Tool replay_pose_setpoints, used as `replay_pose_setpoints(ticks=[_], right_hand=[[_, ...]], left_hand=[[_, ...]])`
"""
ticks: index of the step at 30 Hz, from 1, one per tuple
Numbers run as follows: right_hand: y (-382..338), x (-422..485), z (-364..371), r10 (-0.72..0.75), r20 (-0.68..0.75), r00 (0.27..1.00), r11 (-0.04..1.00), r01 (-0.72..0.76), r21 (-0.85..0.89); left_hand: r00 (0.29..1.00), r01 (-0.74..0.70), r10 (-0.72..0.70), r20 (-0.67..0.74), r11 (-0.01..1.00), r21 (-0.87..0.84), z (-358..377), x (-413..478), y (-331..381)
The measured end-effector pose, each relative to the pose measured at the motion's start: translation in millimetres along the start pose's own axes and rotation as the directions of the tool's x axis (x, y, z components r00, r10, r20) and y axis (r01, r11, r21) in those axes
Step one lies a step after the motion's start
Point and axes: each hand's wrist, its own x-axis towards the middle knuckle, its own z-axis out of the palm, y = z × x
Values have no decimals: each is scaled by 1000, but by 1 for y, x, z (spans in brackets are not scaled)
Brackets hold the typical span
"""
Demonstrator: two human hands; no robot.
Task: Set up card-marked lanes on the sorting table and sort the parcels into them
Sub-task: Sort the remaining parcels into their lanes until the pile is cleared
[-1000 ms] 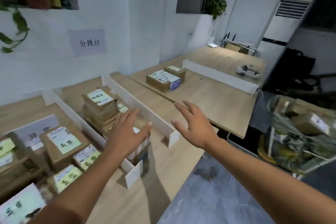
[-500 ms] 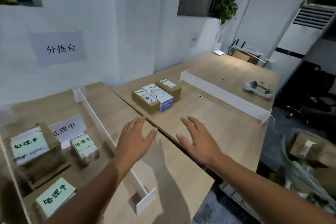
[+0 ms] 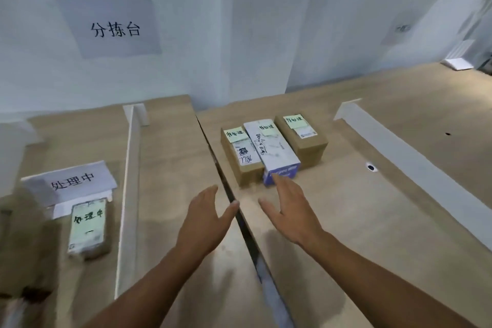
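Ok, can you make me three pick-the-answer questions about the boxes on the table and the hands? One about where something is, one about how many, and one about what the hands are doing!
1. Where is the white and purple box?
A. Between the two brown boxes
B. On top of the card
C. On the floor

2. How many parcels sit together in the group ahead of the hands?
A. One
B. Three
C. Six

3. What are the hands doing?
A. Both gripping a box
B. Both open and holding nothing
C. One holding a pen

Answers:
1. A: it lies with the left brown box and the right brown box on either side of it.
2. B: those three lie side by side on the table.
3. B: the left hand and the right hand have spread fingers and nothing in them.
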Motion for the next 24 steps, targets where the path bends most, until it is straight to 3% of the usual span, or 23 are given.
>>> replay_pose_setpoints(ticks=[10,19,24], right_hand=[[64,153,22,-45,57,997,999,43,30],[91,217,52,-42,147,988,988,19,152],[88,227,72,-42,108,993,948,5,318]], left_hand=[[978,207,-203,40,962,-178,70,138,39],[906,414,-414,87,821,-394,132,245,28],[880,457,-461,115,754,-472,154,255,9]])
